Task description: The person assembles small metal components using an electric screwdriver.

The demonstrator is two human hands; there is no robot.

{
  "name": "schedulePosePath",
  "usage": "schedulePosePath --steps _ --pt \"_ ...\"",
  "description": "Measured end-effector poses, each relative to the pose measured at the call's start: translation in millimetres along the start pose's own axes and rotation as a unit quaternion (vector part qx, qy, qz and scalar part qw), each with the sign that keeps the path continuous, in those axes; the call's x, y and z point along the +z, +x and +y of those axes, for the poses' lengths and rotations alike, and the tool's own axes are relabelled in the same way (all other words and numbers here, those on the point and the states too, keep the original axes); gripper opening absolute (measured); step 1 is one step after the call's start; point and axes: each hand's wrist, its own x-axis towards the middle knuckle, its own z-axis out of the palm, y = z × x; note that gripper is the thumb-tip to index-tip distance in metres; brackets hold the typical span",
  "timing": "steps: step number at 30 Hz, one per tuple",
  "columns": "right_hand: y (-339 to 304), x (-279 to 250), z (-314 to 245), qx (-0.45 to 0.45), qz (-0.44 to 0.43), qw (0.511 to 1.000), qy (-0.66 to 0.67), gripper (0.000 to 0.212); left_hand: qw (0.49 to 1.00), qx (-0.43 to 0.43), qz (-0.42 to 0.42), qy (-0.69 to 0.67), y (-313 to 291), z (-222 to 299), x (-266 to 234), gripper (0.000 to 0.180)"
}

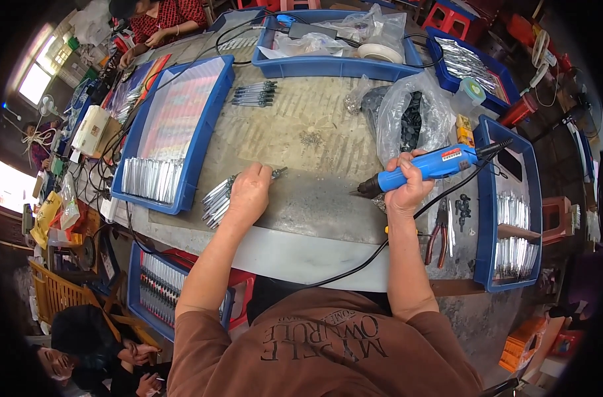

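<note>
My right hand is wrapped round a blue electric screwdriver, its dark tip pointing left over the worktable. A black cord runs from its rear end. My left hand is closed over a slim silver piece with a dark end; the fingertips are partly hidden. Beneath and beside that hand lies a bunch of similar silver pieces. Farther off, a small row of such pieces rests on the table. Tiny metal screws are heaped at the table's middle.
Blue trays stand at the left, back and right. An open plastic bag holds black parts. Red-handled pliers and black parts lie right of my forearm. Other people sit at far left and lower left.
</note>
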Motion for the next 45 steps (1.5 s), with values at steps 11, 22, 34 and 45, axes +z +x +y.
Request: schedulePosePath --steps 11,22,34,45 --pt "1.3 -2.3 2.1 -0.002 0.008 1.000 0.016 0.034 0.997 0.041 -0.033 -0.059 -10.7 10.2 -4.4 0.010" --pt "1.7 -2.4 3.8 0.003 0.012 1.000 0.014 0.034 0.997 -0.034 0.035 -0.062 -26.5 18.6 7.6 0.014" --pt "0.1 -1.0 2.8 0.000 0.001 1.000 -0.009 0.033 0.994 -0.054 0.083 -0.040 -51.7 33.2 23.7 0.018" --pt "0.0 -1.6 5.2 0.000 0.001 1.000 -0.014 0.032 0.989 -0.115 0.077 -0.054 -48.1 37.3 23.1 0.014"
